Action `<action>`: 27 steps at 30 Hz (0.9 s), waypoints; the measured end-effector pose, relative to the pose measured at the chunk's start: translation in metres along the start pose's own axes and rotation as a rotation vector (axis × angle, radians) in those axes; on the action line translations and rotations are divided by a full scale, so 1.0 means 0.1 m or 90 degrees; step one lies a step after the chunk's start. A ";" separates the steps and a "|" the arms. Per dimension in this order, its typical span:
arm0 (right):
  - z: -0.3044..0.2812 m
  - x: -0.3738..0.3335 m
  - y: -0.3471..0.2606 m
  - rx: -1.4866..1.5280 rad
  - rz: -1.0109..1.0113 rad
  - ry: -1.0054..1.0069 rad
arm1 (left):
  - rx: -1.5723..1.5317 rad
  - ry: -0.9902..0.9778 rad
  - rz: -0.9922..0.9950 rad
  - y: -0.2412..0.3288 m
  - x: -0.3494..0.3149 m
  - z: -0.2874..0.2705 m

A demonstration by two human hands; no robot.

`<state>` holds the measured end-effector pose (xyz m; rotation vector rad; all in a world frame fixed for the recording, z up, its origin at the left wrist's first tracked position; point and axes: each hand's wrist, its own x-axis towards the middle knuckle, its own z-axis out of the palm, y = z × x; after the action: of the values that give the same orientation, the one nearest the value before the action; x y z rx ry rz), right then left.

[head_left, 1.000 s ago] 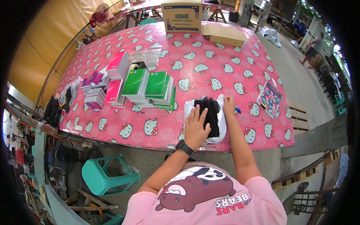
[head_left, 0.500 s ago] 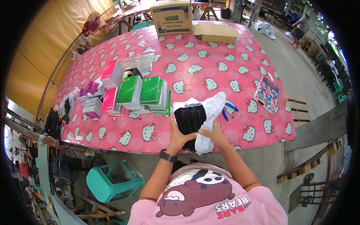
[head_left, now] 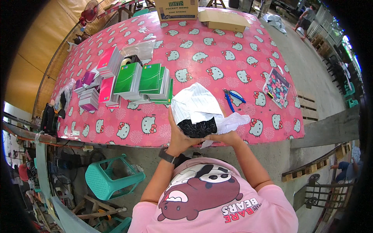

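Close to the table's near edge I hold a black bundle (head_left: 197, 128) with a ridged, coil-like texture; its exact kind I cannot make out. White lined paper (head_left: 195, 101) covers its far part, and a crumpled paper end (head_left: 235, 122) sticks out to the right. My left hand (head_left: 178, 135) grips the bundle's left side, its thumb along the near end. From the right, my right hand (head_left: 228, 138) closes on the near right corner and the paper, thumb meeting the left thumb. Blue-handled cutting pliers (head_left: 234, 99) lie with handles spread just beyond my right hand.
Stacks of green notebooks (head_left: 128, 79), pink notebooks (head_left: 107, 62) and purple notebooks (head_left: 89, 99) stand left, near a tape dispenser (head_left: 131, 60). A flowered notebook (head_left: 276, 88) lies right. Cardboard boxes (head_left: 176, 11) are at the far edge. A green stool (head_left: 112, 176) stands below left.
The bundle has turned in my hands: white paper now covers its far part, where black showed before. The loose paper end has swung down to the right. My view has shifted slightly.
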<state>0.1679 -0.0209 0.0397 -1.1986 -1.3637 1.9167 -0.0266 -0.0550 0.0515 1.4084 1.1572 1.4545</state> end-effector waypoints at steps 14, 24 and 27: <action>0.03 -0.05 -0.32 -0.002 -0.099 -0.027 | 0.056 0.033 0.003 -0.02 0.00 0.03; -0.01 0.07 -0.38 -0.145 -0.155 -0.005 | 0.193 0.029 0.083 0.03 0.15 -0.06; -0.04 0.20 -0.44 -0.339 -0.206 0.042 | 0.277 0.052 0.207 -0.08 0.33 -0.16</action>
<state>0.1579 0.0139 0.0722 -1.1626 -1.9662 1.3196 -0.0453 -0.0232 0.0538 1.9229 1.4055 1.5493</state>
